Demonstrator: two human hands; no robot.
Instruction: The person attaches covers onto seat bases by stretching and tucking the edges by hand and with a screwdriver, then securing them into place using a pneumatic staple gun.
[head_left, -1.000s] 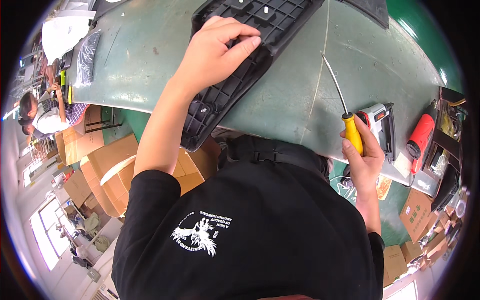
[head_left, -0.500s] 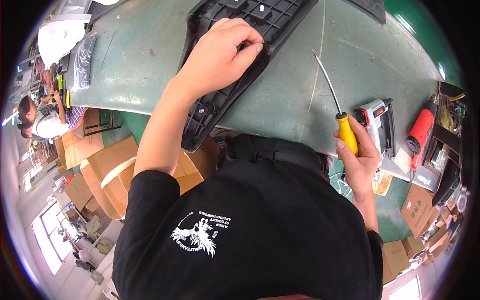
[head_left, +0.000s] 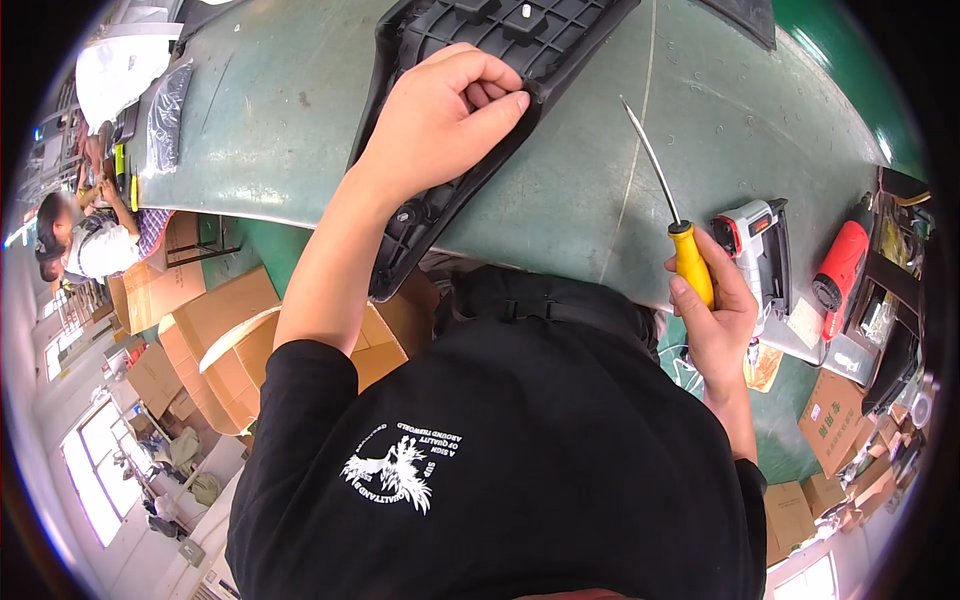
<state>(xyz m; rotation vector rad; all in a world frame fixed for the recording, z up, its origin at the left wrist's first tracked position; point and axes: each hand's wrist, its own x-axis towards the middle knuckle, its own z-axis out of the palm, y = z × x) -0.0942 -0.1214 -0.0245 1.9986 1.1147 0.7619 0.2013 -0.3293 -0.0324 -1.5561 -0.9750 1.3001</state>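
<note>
Two hands grip: left the black panel, right a yellow-handled screwdriver.

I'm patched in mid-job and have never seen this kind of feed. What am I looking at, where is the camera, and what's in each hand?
There is no machine: a person works with bare hands. The round, bent picture comes from a fisheye camera on their head, looking down over their black shirt. The left hand grips the edge of a black ribbed plastic panel lying on the green workbench. The right hand holds a yellow-handled screwdriver, shaft pointing up. Beside it lie a white and grey power tool and a red one. Cardboard boxes stand below.
</note>
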